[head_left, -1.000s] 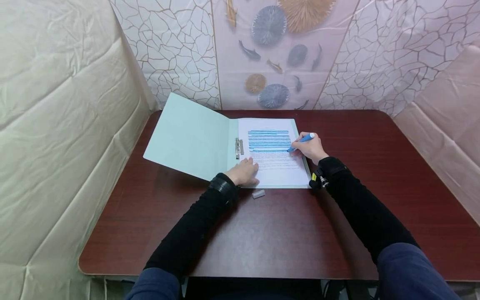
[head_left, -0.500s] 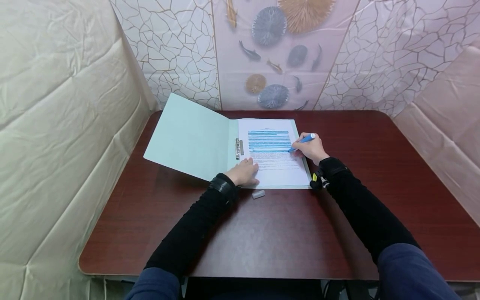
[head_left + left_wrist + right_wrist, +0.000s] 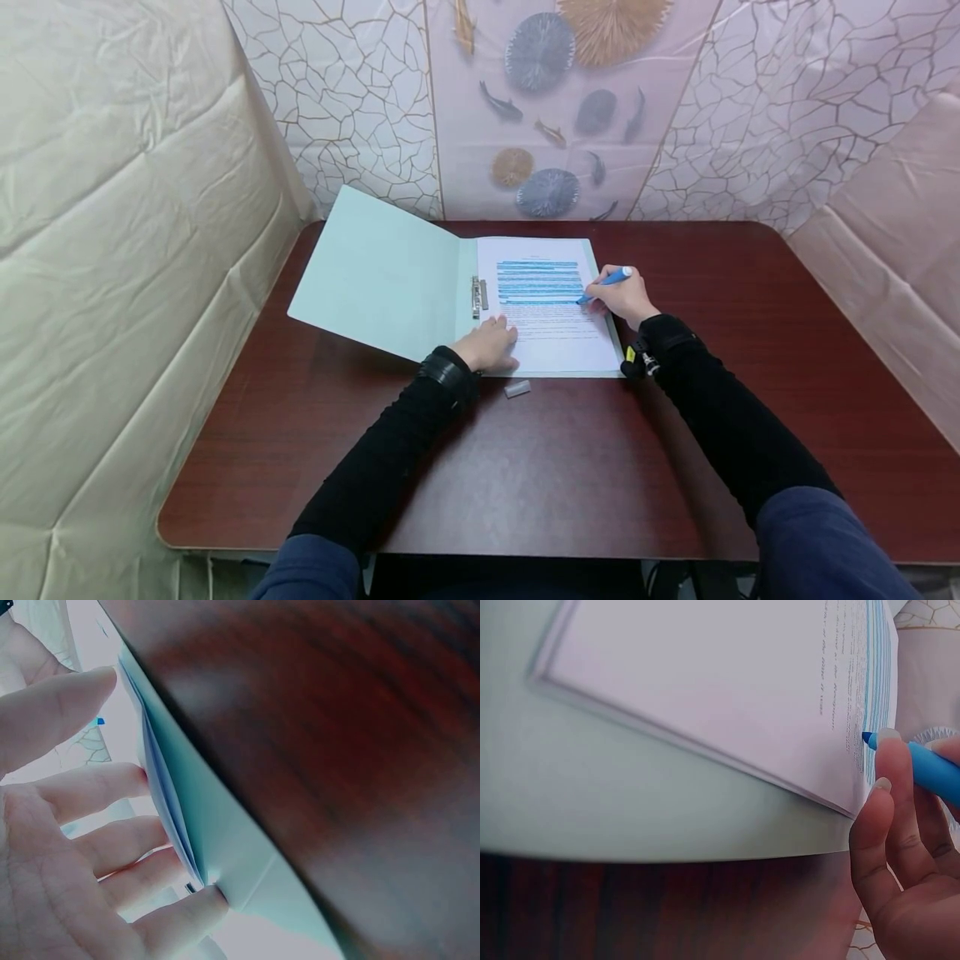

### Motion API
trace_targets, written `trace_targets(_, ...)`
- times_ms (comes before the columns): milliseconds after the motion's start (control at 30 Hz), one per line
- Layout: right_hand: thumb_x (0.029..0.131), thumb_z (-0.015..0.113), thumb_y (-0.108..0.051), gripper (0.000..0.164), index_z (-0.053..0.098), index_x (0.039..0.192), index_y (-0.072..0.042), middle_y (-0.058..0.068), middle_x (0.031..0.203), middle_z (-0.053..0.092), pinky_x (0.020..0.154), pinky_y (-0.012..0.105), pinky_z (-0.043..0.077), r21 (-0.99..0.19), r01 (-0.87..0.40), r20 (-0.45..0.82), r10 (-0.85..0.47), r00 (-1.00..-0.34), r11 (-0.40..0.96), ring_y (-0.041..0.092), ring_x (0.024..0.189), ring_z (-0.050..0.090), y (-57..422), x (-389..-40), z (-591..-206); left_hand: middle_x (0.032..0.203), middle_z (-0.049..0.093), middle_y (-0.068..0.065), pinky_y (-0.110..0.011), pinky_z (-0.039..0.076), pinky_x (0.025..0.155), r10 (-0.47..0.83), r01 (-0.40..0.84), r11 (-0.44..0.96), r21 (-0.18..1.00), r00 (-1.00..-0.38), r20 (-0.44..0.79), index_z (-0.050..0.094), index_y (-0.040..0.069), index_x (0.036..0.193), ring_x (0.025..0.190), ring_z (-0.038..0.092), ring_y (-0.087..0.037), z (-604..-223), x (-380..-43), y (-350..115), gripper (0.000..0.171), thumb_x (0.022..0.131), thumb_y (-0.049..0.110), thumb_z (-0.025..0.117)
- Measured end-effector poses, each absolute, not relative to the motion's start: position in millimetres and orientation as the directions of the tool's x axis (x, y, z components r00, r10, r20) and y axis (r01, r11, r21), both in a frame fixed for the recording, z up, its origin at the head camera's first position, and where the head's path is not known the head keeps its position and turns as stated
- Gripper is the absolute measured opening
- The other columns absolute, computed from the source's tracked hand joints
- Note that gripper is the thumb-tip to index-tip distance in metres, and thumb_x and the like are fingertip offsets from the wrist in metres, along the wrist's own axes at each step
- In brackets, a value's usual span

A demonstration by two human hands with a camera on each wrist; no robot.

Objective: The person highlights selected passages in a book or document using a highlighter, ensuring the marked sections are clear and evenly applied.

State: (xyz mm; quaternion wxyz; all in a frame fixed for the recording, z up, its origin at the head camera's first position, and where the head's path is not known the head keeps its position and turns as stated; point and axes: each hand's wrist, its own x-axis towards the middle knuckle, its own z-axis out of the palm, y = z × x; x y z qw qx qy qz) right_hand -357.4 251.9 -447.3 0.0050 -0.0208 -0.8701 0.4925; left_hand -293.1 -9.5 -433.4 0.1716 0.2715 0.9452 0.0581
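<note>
A pale green folder [image 3: 382, 275] lies opened out, its cover to the left. On its right side is a printed sheet [image 3: 558, 354] whose upper lines are marked in blue. My right hand [image 3: 624, 296] pinches a blue highlighter [image 3: 617, 276], its tip at the right end of the lowest marked line. The right wrist view shows the dark blue tip of the highlighter [image 3: 930, 771] at the text. My left hand [image 3: 489, 344] rests on the sheet's lower left with fingers extended. In the left wrist view the left hand's fingertips [image 3: 135, 776] touch the paper.
A small grey cap [image 3: 517, 388] lies on the brown table [image 3: 577, 475] just below the folder. A metal clip [image 3: 476, 297] sits at the folder's spine. Patterned cloth [image 3: 360, 108] hangs behind the table, with pale padded sheets at both sides.
The highlighter's tip stays near the right end of the same line, with at most a very slight shift to the right. The left hand and the folder stay put.
</note>
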Motion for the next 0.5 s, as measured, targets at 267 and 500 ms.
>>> trace_targets(267, 0.087, 0.065, -0.014, 0.017, 0.055, 0.076, -0.007, 0.016, 0.083, 0.074, 0.056, 0.032, 0.055, -0.857, 0.03, -0.014, 0.035, -0.999, 0.515, 0.022, 0.063, 0.07, 253.1, -357.2, -447.8, 0.157, 0.025, -0.023, -0.049, 0.027, 0.118, 0.531, 0.488, 0.847, 0.209, -0.795, -0.293, 0.038, 0.003, 0.146, 0.147, 0.024, -0.036, -432.7, -291.9, -9.2, 0.062, 0.095, 0.031, 0.058)
trace_targets(500, 0.088, 0.066, -0.014, 0.017, 0.056, 0.077, -0.005, 0.018, 0.087, 0.074, 0.057, 0.032, 0.056, -0.854, 0.034, -0.013, 0.045, -0.999, 0.52, 0.022, 0.065, 0.071, 253.3, -357.3, -447.1, 0.157, 0.026, -0.023, -0.049, 0.029, 0.117, 0.53, 0.491, 0.848, 0.2, -0.795, -0.297, 0.039, 0.003, 0.146, 0.146, 0.025, -0.035, -431.6, -291.9, -8.4, 0.061, 0.095, 0.032, 0.058)
